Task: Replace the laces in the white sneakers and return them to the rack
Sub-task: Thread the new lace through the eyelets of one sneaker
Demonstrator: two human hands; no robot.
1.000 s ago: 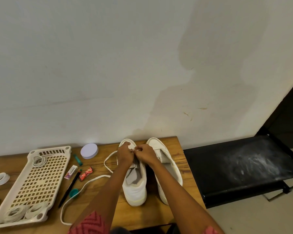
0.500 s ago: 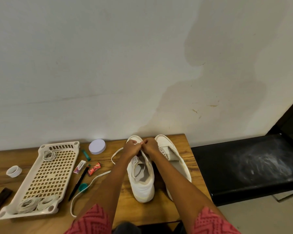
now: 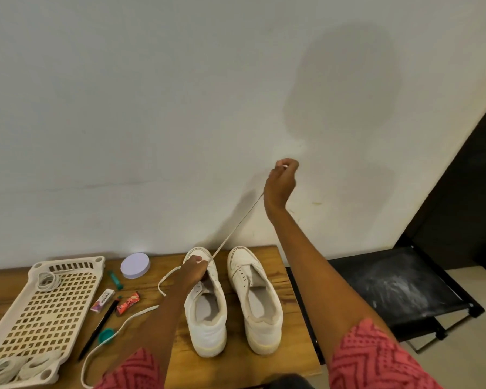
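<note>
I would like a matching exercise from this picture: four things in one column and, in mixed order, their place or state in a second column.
Things:
1. right hand
2. left hand
3. lilac round lid
4. coiled laces

Places or states:
A. lying in the perforated tray
B. raised, pulling the lace taut
C. at the left sneaker
D. on the table near the wall

Pairs: 1-B, 2-C, 3-D, 4-A

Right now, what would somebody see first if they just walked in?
Probably the right hand raised high against the wall, pinching a white lace pulled tight up from the left sneaker. The left hand steadies that sneaker near its toe on the wooden table, with the right sneaker beside it.
</note>
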